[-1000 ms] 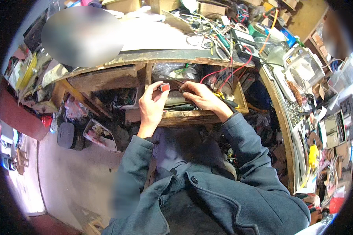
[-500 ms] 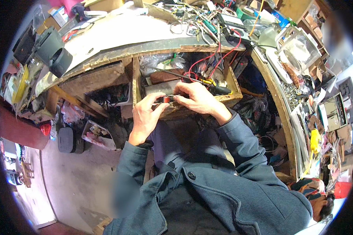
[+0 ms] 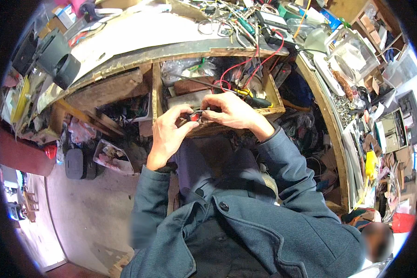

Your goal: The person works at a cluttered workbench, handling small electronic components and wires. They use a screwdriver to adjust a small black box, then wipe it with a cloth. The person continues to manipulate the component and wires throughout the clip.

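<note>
A small red-and-black part (image 3: 194, 117) is pinched between the thumb and fingers of my left hand (image 3: 167, 134). My right hand (image 3: 234, 112) meets it from the other side, its thumb and fingers closed on the part's dark end. The fingertips cover much of the part, so its exact kind does not show. Both hands are over the front edge of an open wooden drawer (image 3: 275, 92). Just beyond them in the drawer lie a brown block (image 3: 190, 86) and a grey flat piece (image 3: 185, 99). A yellow-and-black handled tool (image 3: 257, 99) rests beside my right hand.
Red test leads (image 3: 234, 69) hang from the cluttered bench (image 3: 167, 56) into the drawer. Tangled wires and tools crowd the back of the bench. At the right, a side bench holds a clear plastic box (image 3: 356, 58) and a yellow tool (image 3: 371, 165). A black case (image 3: 76, 163) stands on the floor.
Both hands still hold the red-and-black part over the drawer edge. The part has tilted slightly and the right fingers have curled closer around its end. The whole view has shifted a little.
</note>
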A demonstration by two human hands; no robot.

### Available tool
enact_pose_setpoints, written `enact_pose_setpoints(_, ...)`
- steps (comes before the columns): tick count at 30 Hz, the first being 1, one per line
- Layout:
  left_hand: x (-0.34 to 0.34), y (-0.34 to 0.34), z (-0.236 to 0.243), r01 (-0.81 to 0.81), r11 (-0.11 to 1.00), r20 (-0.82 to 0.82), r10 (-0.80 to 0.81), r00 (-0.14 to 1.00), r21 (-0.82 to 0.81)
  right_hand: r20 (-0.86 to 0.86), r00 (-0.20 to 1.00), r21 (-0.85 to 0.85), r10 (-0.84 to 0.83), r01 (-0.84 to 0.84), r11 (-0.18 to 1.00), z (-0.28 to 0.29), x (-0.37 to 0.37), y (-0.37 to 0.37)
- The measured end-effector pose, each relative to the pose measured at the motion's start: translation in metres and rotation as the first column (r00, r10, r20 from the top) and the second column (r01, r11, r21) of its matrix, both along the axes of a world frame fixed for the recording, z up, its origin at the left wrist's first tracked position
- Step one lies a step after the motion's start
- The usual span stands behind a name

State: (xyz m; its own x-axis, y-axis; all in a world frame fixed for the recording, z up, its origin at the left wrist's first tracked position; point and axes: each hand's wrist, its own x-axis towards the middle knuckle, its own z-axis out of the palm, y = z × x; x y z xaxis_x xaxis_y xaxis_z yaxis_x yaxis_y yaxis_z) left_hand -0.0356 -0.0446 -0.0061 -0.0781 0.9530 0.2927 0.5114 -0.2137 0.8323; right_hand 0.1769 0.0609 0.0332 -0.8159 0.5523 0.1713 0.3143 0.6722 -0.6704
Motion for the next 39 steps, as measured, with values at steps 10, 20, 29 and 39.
enact_pose_setpoints(10, -0.004, 0.014, 0.011, 0.111, 0.993, -0.149, -0.117, 0.982, -0.046, 0.155, 0.983, 0.189, 0.102, -0.131, 0.973, 0.027, -0.009, 0.01)
enact_pose_setpoints(20, -0.007, 0.02, 0.008, 0.195, 0.98, -0.058, -0.198, 0.979, -0.049, 0.245, 0.967, 0.332, 0.07, -0.152, 0.931, 0.037, -0.018, 0.003)
enact_pose_setpoints(29, -0.011, 0.021, 0.006, 0.249, 0.968, -0.044, -0.25, 0.967, -0.013, 0.196, 0.976, 0.375, -0.097, 0.017, 0.927, 0.021, -0.02, -0.023)
enact_pose_setpoints(39, -0.008, 0.019, 0.01, 0.226, 0.974, -0.099, -0.223, 0.97, 0.026, 0.289, 0.951, 0.438, -0.111, -0.028, 0.899, 0.034, -0.03, -0.021)
